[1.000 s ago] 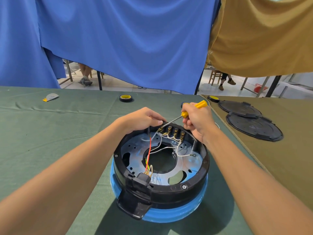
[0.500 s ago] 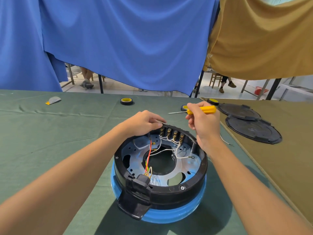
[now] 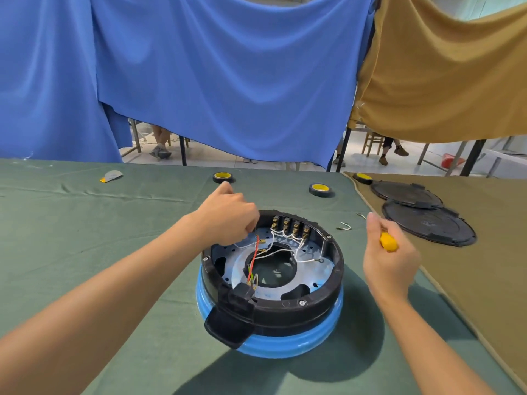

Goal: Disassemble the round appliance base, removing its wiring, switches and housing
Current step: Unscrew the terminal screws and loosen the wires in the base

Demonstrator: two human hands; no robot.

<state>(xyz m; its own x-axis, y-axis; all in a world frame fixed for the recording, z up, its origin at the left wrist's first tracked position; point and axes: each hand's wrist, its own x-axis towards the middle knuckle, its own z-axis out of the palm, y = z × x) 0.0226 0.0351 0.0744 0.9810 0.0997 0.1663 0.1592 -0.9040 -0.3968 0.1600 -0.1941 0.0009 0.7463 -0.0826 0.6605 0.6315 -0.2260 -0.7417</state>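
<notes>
The round appliance base [image 3: 313,305], a black ring on a blue body, lies open side up in the middle of the green table. A row of switches [image 3: 291,226] lines its far inner wall, and white wires [image 3: 296,246] loop down from them. A red wire [image 3: 254,259] runs to the near connector. My left hand [image 3: 225,216] hangs over the far-left rim, its curled fingertips pinching at the wires there. My right hand [image 3: 389,260] is right of the base, clear of it, and grips a yellow-handled screwdriver [image 3: 388,242].
A loose bent wire piece [image 3: 346,226] lies right of the base. Two black round lids [image 3: 427,223] sit on the brown cloth at right. Three tape rolls [image 3: 320,190] and a small grey and yellow item [image 3: 111,176] lie farther back. Blue and brown cloths hang behind.
My right hand has carried the screwdriver away from the switch row, out to the right of the base. My left hand has shifted left along the far rim, towards the wires.
</notes>
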